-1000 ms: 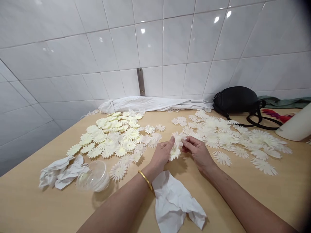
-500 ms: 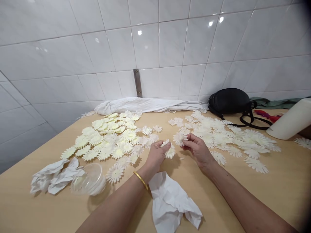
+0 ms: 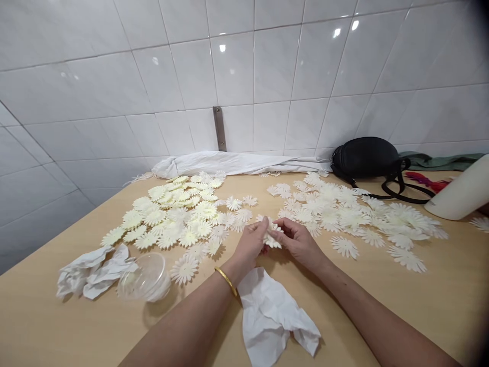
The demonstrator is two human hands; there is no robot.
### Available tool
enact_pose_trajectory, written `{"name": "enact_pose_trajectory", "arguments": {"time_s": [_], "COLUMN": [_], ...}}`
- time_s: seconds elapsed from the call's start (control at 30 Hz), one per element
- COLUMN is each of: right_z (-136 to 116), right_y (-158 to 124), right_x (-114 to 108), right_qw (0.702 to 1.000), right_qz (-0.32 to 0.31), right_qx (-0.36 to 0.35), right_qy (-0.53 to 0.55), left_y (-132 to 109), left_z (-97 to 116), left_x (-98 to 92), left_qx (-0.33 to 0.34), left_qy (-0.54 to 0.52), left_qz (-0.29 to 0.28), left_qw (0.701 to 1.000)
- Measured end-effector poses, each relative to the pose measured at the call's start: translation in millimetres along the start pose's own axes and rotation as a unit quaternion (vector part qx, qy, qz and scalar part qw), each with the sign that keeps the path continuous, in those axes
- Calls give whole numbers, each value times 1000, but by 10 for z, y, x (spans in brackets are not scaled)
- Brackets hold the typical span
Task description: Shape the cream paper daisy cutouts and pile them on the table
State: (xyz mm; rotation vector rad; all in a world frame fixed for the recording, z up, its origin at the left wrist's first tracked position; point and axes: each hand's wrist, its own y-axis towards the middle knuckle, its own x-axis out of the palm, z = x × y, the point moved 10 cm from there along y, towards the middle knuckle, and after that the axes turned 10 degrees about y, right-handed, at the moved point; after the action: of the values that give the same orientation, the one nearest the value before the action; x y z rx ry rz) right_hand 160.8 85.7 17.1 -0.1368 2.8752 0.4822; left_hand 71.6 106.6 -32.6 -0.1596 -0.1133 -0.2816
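My left hand [image 3: 249,245] pinches a cream daisy-shaped flower piece [image 3: 273,238] above the table's middle, with a gold bangle on the wrist. My right hand [image 3: 302,244] grips the same layered flower from the other side, thumb pressed on its face. Its underside and some fingertips are hidden. Left of the hands lies a spread heap of pale yellow flower pieces [image 3: 168,214]. Another heap, of whiter flower pieces [image 3: 336,206], spreads to the right. Below the hands rests a creased sheet of white paper [image 3: 273,318].
At the left, a clear plastic cup [image 3: 147,275] lies tilted beside crumpled white paper [image 3: 84,270]. A rolled white cloth [image 3: 237,163] runs along the tiled wall. Back right are a black bag [image 3: 364,158] with a strap, a green cloth [image 3: 439,161] and a white cylindrical object [image 3: 460,191].
My right hand has moved left, bringing its white flower piece onto the one in my left hand. Both hands now meet at the flower. The view has shifted slightly.
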Motion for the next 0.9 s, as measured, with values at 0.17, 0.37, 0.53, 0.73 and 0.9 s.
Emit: {"name": "enact_pose_trajectory", "arguments": {"time_s": [0.17,0.37,0.53,0.73,0.9], "right_z": [74,-41,-112,130,60], "right_y": [20,-2,-34,-22,-20], "right_x": [-131,-186,-142,-40,-33], "right_qw": [998,996,995,998,997], "right_qz": [53,83,90,53,49], "right_qx": [11,-26,-45,31,-12], "right_qy": [31,-19,-19,-3,-50], "left_y": [-39,-87,-64,-12,-25], "left_z": [2,19,67,-48,-69], "left_x": [176,235,179,52,164], "left_qx": [-11,12,29,-29,-55], "left_qy": [-44,-22,-86,-257,-303], "left_qz": [-79,-107,-70,15,-30], "left_qw": [996,994,993,966,951]}}
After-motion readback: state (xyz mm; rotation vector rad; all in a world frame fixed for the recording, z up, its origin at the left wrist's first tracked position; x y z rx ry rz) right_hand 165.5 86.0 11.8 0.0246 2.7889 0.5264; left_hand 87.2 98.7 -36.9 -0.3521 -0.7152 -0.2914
